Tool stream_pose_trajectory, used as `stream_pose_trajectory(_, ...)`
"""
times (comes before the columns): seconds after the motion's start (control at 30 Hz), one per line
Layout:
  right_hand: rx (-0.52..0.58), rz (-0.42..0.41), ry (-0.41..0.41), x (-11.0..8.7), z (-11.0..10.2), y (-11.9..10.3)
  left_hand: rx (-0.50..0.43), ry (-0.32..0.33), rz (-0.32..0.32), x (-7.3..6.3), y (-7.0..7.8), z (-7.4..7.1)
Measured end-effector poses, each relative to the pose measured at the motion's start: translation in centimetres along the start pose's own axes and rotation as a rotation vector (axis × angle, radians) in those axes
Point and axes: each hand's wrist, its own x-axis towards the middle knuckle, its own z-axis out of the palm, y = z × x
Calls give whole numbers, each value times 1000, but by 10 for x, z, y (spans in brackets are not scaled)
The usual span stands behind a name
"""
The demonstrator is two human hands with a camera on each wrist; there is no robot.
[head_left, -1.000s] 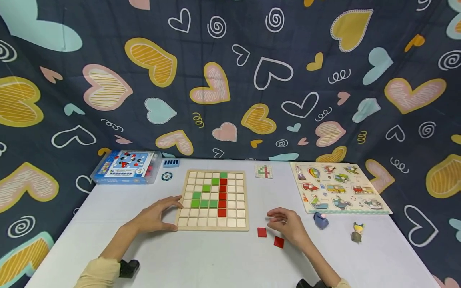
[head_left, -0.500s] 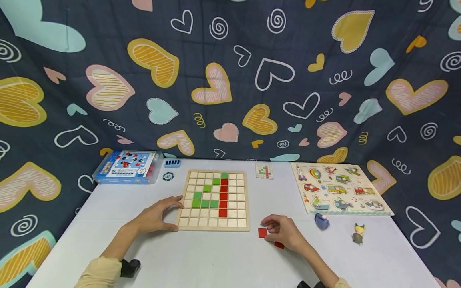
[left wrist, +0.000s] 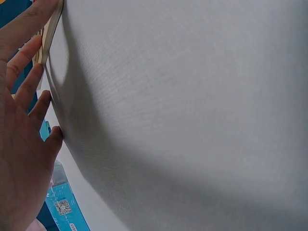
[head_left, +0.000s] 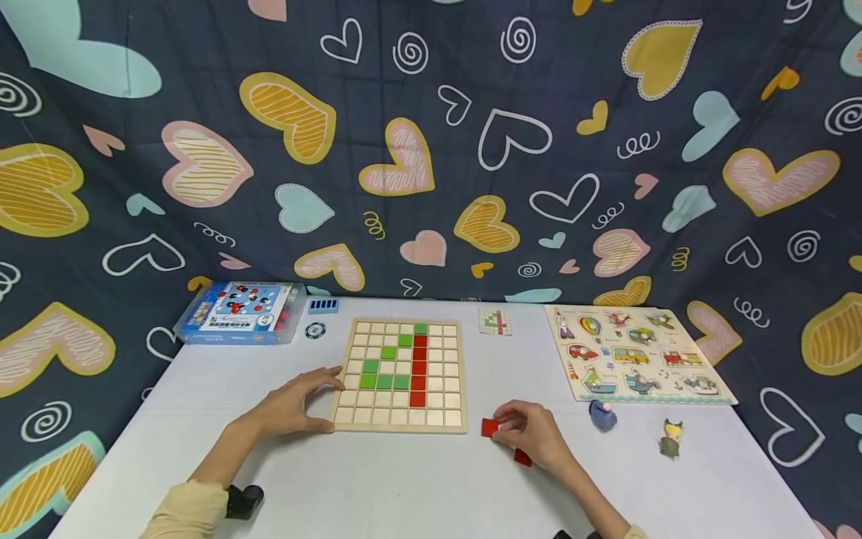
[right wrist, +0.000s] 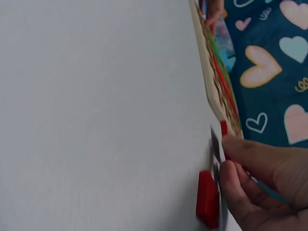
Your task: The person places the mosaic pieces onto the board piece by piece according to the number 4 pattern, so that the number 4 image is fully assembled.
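Note:
A square wooden board point(head_left: 441, 429) holds pale tiles in a grid, with a red column and several green tiles among them. At its left side my left hand point(head_left: 296, 404) rests with fingertips against the edge and the thumb near the front corner, fingers fairly straight. In the left wrist view, the fingers point(left wrist: 28, 84) reach along the board's edge. Right of the board, my right hand point(head_left: 536, 436) pinches a red square tile point(head_left: 489, 427) between thumb and fingertips, tilted in the right wrist view. A second red tile point(right wrist: 207, 199) lies on the table, partly under that hand.
A small pattern card point(head_left: 494, 322) lies behind the board to the right. Farther right are a picture puzzle board point(head_left: 640, 352), a blue figure point(head_left: 602, 415) and a small doll-like figure point(head_left: 670, 438). A plastic box point(head_left: 236, 313), blue block point(head_left: 323, 305) and round chip point(head_left: 315, 330) stand back left.
My right hand has reached left to the nearer-to-board red tile and now pinches it, tilting it up. The left hand has stayed at the board's edge.

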Motion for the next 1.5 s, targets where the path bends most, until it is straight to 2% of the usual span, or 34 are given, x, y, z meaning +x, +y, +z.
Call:
stream_pose_trajectory(0.2,80,52,67,4,7,-3,-5,-2,4,0,-1,0)
stream_pose_trajectory(0.47,104,50,100,13,18,-15,-13,0,-3,0,-2,1)
stream_pose_trajectory(0.7,140,23,77,21,31,-23,-16,2,-3,0,-1,0)
stream_pose_trajectory(0.97,157,-55,35,30,50,-33,-21,-5,-8,-1,-2,1)
stream_pose_trajectory(1.2,181,-76,5,35,68,-41,-12,0,-1,-1,-2,1)
stream_pose_trajectory(1.5,169,-103,11,40,82,-44,-7,-2,-1,0,-1,1)
